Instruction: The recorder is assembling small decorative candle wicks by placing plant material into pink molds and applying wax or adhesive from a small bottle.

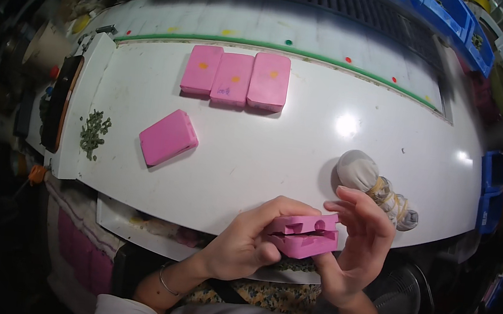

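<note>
A pink rubber mold (309,247) is held in front of me, its two halves parted by a narrow dark gap along the side facing right. Notches show at its upper edge. My left hand (239,239) grips it from the left, with fingers over the far side and the thumb nearer me. At the mold's right end is my right hand (366,241), its thumb touching the lower corner and its fingers stretched out and apart. Beyond those fingers lies a grey cloth bag (357,169), round at one end and bound with yellowish rubber bands.
Three pink molds (231,80) stand side by side at the back, and another pink mold (168,138) lies tilted at left. A pile of small green bits (94,133) is near the left edge. A green strip (215,42) borders the white table (252,151). Blue bins (491,190) are at right.
</note>
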Demonstrator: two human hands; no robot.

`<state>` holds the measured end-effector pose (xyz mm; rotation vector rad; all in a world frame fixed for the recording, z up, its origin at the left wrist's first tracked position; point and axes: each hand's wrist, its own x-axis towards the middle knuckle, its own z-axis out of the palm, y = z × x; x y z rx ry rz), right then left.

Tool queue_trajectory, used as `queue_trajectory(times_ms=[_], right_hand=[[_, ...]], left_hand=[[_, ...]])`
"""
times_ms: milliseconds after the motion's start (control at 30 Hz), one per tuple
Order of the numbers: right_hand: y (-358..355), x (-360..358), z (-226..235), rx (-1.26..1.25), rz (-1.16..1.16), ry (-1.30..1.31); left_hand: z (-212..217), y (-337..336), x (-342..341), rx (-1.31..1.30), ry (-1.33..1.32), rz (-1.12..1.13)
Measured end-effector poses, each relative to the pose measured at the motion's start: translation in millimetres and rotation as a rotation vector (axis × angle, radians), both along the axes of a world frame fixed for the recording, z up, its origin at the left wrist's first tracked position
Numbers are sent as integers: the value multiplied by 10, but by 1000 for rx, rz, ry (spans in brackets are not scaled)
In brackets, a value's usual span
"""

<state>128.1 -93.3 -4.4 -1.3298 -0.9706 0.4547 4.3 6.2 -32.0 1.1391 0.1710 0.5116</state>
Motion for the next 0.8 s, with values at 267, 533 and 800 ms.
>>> queue_trajectory(times_ms=[267, 533, 800], right_hand=[[-26, 170, 61, -128, 141, -128], [155, 179, 62, -149, 177, -134], [391, 109, 104, -63, 299, 451]], left_hand=[[73, -12, -18, 193, 257, 100], [134, 88, -26, 141, 154, 269], [165, 346, -187, -224, 318, -137]])
